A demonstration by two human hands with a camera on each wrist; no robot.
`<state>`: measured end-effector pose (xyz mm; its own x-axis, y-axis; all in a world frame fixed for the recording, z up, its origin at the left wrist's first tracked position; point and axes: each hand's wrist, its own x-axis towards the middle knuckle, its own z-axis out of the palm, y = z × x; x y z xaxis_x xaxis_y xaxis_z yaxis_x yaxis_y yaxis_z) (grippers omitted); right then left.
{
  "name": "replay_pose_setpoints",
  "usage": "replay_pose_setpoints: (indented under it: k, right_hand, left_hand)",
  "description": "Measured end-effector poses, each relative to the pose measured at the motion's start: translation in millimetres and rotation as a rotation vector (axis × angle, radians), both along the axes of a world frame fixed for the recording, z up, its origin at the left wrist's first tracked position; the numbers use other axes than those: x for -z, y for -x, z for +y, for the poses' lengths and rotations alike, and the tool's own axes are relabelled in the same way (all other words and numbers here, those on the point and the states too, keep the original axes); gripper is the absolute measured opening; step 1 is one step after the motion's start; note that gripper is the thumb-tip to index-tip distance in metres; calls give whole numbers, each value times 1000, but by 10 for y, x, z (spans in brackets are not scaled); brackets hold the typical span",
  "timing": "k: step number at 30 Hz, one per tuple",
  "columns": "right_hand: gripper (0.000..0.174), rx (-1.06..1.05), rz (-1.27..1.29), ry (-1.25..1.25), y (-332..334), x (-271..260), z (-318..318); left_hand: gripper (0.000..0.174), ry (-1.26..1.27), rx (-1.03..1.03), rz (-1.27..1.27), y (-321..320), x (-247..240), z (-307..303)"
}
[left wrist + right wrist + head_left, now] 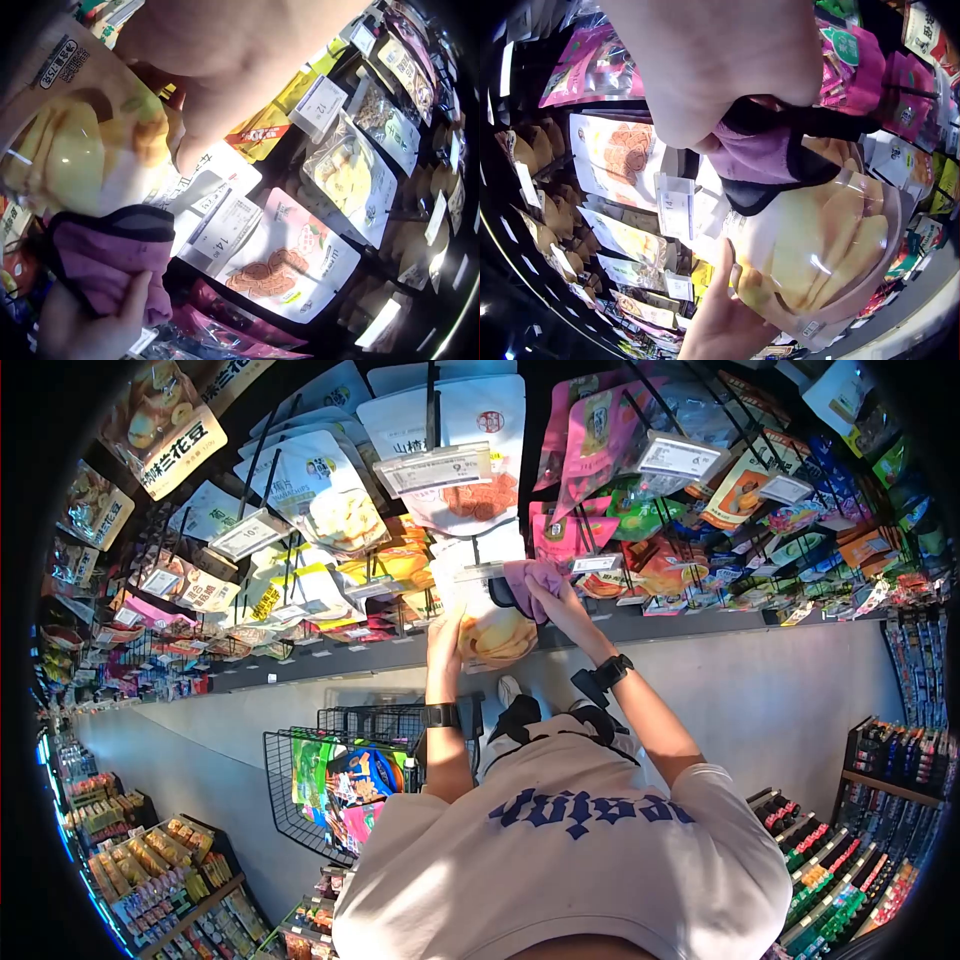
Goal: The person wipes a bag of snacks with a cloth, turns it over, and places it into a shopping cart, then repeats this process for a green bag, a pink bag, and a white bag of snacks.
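A pouch of yellow fruit slices (pixel 498 637) hangs on the shelf front, below a price tag. My left hand (pixel 445 644) grips its left edge; in the right wrist view that hand (pixel 724 322) has its thumb beside the pouch (pixel 817 240). My right hand (pixel 565 612) holds a bunched purple cloth with black trim (pixel 533 582) against the pouch's upper right. In the left wrist view the thumb lies over the cloth (pixel 112 259), which overlaps the pouch (pixel 75 146). The fingers behind the cloth are hidden.
A white pouch (pixel 470 490) and pink pouches (pixel 597 445) hang on hooks above, with price tags (pixel 435 469) sticking out in front. A black wire shopping cart (pixel 300 800) with colourful packs stands at the left. Stocked shelves (pixel 165 870) are behind.
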<state>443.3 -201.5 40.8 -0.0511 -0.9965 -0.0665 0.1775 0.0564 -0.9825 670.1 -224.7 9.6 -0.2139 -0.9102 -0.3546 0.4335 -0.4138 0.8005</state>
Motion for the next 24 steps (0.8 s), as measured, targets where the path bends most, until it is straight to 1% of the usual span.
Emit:
replay_pose_setpoints:
  k: [2,3,4,5,6,7,8,9,10,11,12,13,14,16,17,18,20,21,22,23,24]
  right_hand:
    - [14,6,-46,-15,-25,-159,125]
    - [15,-24,-56,-36,-10,-209,190]
    - [16,-55,-64,-55,11,-231,257]
    - [14,22,-9,4,-17,-236,313]
    - [14,19,-14,3,12,-186,387]
    - [12,1,68,71,26,-177,458]
    - [10,-16,148,142,55,-172,523]
    - [4,-101,136,1,150,-182,644]
    - [4,-102,129,7,219,-237,753]
    - [4,-167,5,-44,292,-277,863]
    - [7,-232,-118,-94,374,-299,963]
    - [10,-241,-208,-53,460,-309,1049]
    - [10,-242,-216,-45,562,-160,1101]
    - [7,183,574,368,731,228,1174]
    - [14,370,610,388,671,-147,1315]
    - [14,382,599,387,668,-307,1444]
    - [40,341,547,442,726,-500,1661]
    - [53,272,581,394,739,-565,1794]
    - [58,246,579,422,748,-512,1847]
    - [58,253,565,423,765,-541,1946]
    - [58,258,550,422,778,-566,2047]
  left_hand:
    - [30,-93,3,-36,-15,-18,25]
    - [30,-119,120,-27,-151,256,-16]
    - [30,-120,118,-30,-83,131,57]
    - [30,-122,96,-65,23,-149,154]
    - [30,-124,73,-100,98,-391,250]
    - [32,-155,216,-122,27,-536,330]
    - [32,-153,211,-128,29,-552,391]
    - [33,-152,217,-171,46,-566,451]
    - [33,-150,224,-215,54,-574,501]
    - [35,-120,291,-215,26,-504,513]
    - [35,-117,290,-222,55,-472,557]
    - [35,-109,302,-228,115,-543,616]
    - [36,-100,314,-237,179,-621,675]
    - [39,-103,294,-294,369,-670,795]
    - [40,-64,255,-287,469,-625,843]
    - [41,-26,221,-280,569,-581,914]
    - [42,-9,251,-259,899,-875,1157]
    - [41,33,229,-212,1078,-1005,1294]
    - [40,72,208,-166,1229,-1085,1426]
    - [38,64,202,-161,1355,-1128,1533]
    - [40,117,244,-146,1474,-1185,1644]
